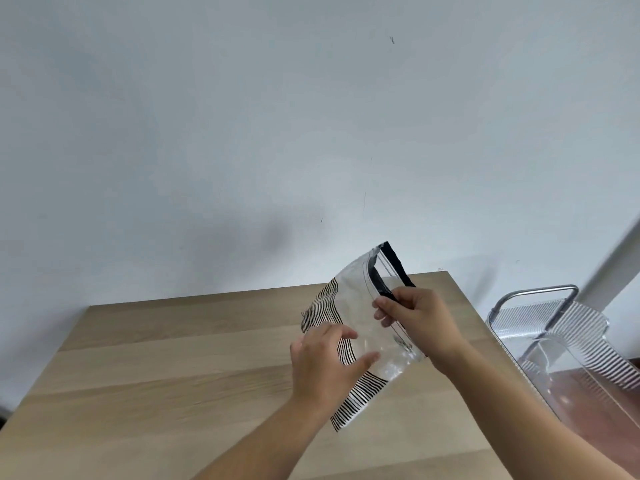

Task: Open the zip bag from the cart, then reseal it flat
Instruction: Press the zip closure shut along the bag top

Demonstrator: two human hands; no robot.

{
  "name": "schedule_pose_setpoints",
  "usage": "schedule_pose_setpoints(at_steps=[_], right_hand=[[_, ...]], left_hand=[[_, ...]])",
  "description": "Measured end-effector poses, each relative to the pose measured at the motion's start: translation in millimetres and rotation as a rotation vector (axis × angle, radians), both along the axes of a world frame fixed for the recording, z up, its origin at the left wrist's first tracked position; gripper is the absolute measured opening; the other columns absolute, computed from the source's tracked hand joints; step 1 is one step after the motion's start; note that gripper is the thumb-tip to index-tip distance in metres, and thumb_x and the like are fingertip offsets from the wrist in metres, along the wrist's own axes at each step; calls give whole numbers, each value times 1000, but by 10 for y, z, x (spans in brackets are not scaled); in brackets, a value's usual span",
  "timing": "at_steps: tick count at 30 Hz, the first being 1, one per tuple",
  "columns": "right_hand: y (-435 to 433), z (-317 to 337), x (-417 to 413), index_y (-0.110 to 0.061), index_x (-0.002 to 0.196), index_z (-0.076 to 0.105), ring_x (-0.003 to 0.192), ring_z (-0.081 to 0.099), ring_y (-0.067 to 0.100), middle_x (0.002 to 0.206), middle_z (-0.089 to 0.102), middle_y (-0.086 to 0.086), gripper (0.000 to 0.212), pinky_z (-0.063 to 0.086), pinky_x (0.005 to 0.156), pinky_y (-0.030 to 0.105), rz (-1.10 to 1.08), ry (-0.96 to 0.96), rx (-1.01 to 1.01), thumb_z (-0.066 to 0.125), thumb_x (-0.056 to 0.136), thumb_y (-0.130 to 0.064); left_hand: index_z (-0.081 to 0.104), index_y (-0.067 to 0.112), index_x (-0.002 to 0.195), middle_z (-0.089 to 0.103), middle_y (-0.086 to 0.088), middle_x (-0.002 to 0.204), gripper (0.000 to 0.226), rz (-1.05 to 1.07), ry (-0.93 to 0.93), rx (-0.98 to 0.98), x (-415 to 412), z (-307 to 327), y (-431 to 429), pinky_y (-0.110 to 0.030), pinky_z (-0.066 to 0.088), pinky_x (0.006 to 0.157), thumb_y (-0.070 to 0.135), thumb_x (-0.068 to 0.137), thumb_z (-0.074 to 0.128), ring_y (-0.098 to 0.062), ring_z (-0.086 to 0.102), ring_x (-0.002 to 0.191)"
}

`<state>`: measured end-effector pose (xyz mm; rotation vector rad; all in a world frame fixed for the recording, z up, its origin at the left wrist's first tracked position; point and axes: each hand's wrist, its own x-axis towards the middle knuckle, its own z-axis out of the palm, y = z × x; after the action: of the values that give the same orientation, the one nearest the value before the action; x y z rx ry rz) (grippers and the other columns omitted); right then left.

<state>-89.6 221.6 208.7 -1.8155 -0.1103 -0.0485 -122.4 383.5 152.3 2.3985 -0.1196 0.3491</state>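
Note:
A clear zip bag [356, 299] with black wavy stripes along its bottom and a black band at its mouth is held tilted above the wooden table [173, 358]. My right hand [415, 323] pinches the black zip edge; the two lips of the mouth are parted at the upper end. My left hand [325, 362] grips the striped lower part, thumb on the clear face. The bag looks empty.
A clear ribbed plastic cart [554, 341] with a metal handle [540, 292] stands to the right of the table. A plain white wall rises behind the table's far edge. Reddish floor shows under the cart.

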Motion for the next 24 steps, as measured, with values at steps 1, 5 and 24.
schedule_pose_setpoints(at_steps=[1, 5, 24], right_hand=[[29, 3, -6, -13, 71, 72, 55, 62, 10, 63, 72, 1, 17, 51, 58, 16, 0, 7, 23, 66, 86, -18], [92, 7, -14, -14, 71, 73, 55, 63, 10, 62, 72, 1, 17, 51, 58, 17, -1, 34, 57, 66, 86, -18], [-323, -32, -24, -25, 71, 72, 59, 50, 6, 60, 62, -15, 13, 39, 63, 24, 206, 41, -390, 76, 73, -37]], left_hand=[[63, 34, 86, 61, 21, 92, 42, 25, -28, -14, 4, 0, -7, -30, 27, 84, 70, 64, 60, 1, 51, 93], [67, 29, 72, 63, 20, 76, 19, 93, -95, -89, 29, 25, -18, -35, 37, 79, 48, 70, 72, -2, 53, 78], [70, 24, 74, 68, 12, 74, 9, 134, 173, -296, 277, 109, 314, -38, 53, 77, 32, 80, 69, -11, 63, 77]])
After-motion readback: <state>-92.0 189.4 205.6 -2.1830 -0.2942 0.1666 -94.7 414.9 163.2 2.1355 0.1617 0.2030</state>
